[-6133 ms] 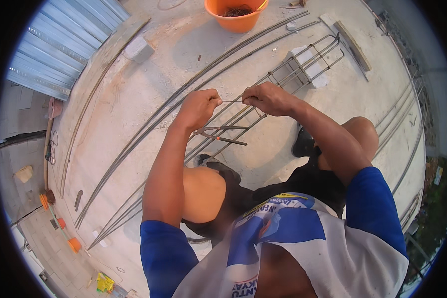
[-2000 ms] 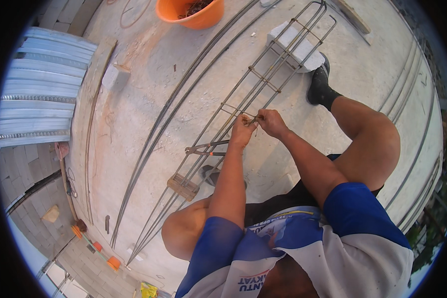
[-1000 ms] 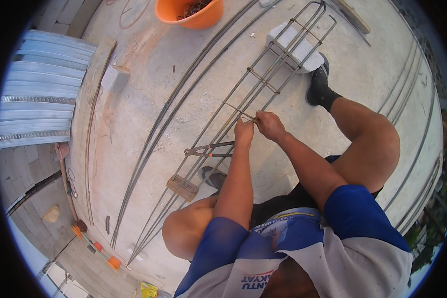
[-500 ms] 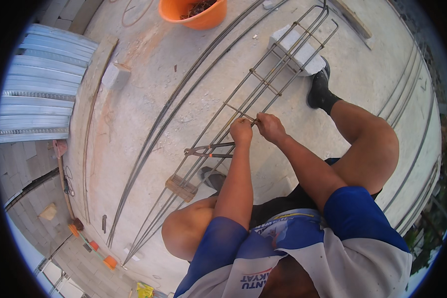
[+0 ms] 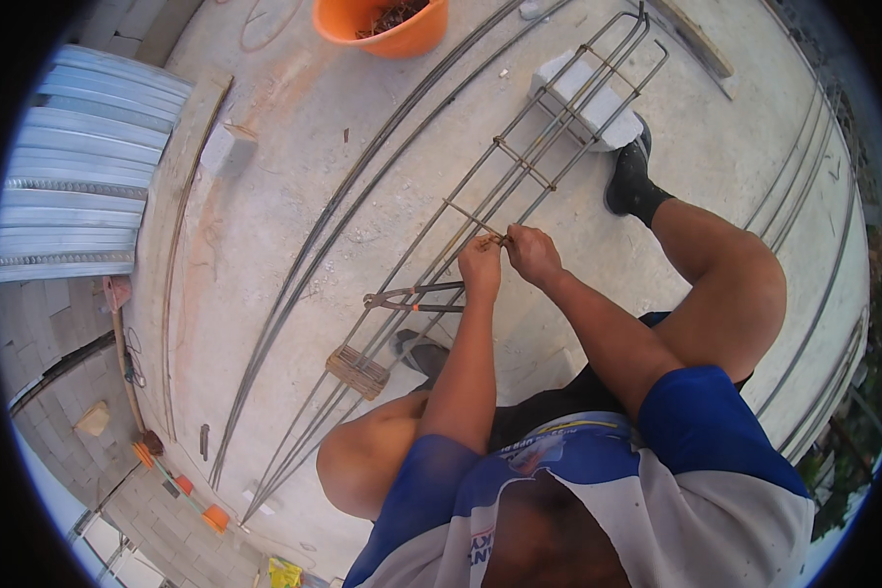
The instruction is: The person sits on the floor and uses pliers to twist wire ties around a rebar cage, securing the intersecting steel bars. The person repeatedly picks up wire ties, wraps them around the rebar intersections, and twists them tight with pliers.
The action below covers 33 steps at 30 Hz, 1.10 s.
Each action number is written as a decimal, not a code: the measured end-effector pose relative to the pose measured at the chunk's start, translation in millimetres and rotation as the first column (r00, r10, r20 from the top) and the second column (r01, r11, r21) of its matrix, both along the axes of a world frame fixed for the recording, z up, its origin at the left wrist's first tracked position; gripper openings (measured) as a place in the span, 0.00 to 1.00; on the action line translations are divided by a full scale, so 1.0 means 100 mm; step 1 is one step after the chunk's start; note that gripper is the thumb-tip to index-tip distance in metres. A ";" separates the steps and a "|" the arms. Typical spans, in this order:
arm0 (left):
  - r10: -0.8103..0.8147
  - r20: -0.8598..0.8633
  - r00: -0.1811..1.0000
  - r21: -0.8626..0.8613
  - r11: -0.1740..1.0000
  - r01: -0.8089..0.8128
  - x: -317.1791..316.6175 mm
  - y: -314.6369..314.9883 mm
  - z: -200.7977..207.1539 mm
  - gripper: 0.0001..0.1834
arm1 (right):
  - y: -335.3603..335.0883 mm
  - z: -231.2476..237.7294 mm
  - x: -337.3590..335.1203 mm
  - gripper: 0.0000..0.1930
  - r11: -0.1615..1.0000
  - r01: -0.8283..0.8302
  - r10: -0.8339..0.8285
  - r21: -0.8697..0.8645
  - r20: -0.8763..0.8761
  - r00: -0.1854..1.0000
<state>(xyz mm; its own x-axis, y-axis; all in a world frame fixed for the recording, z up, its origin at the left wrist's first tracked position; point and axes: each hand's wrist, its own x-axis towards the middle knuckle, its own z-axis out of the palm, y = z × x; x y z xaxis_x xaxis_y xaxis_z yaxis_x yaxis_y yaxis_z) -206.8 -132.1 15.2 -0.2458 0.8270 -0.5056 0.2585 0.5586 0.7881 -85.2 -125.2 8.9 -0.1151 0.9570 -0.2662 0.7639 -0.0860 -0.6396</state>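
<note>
A long rebar cage (image 5: 519, 162) slants across the floor in front of me, its long bars crossed by square steel stirrups. My left hand (image 5: 479, 265) is closed in a pinch beside one stirrup (image 5: 467, 215). Against its fingertips, my right hand (image 5: 533, 257) is closed at the corner where that stirrup meets a long bar. What the fingertips grip is too small to make out. Dark-handled pincers (image 5: 416, 296) lie across the bars just left of my left hand. Lower down, a tight bundle of stirrups (image 5: 357, 371) sits around the bars.
A pale block (image 5: 586, 103) props the cage's far end, next to my right foot. Loose long rebars (image 5: 309, 240) run along its left. An orange bucket (image 5: 402, 34) stands beyond, holding dark scraps. Corrugated metal sheets (image 5: 93, 167) and another block (image 5: 228, 150) lie at left.
My left hand has shifted very slightly to the right, nearer the right hand. The right hand stays at the stirrup's corner, and the cage and pincers have not moved.
</note>
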 end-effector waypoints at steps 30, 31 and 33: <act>-0.284 0.213 0.935 -0.227 0.916 0.331 -0.16 0.26 -0.09 0.19 | 0.18 -0.02 0.40 0.21 0.559 -0.081 -0.602 -0.825 -0.471 0.645; -0.286 0.194 0.939 -0.196 0.926 0.322 -0.15 0.25 -0.12 0.17 | 0.14 -0.05 0.40 0.22 0.552 -0.063 -0.633 -0.832 -0.467 0.618; -0.311 0.156 0.938 -0.159 0.929 0.335 -0.14 0.26 -0.20 0.16 | 0.10 -0.07 0.37 0.18 0.543 -0.010 -0.625 -0.840 -0.412 0.663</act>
<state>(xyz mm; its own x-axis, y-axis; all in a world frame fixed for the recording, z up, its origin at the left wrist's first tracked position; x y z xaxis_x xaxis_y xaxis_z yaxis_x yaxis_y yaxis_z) -220.5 -106.2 -5.2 0.0944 0.7428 -0.6628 0.3545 0.5971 0.7196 -48.0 -115.3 1.8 -0.2848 0.4427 -0.8502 0.0279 -0.8827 -0.4690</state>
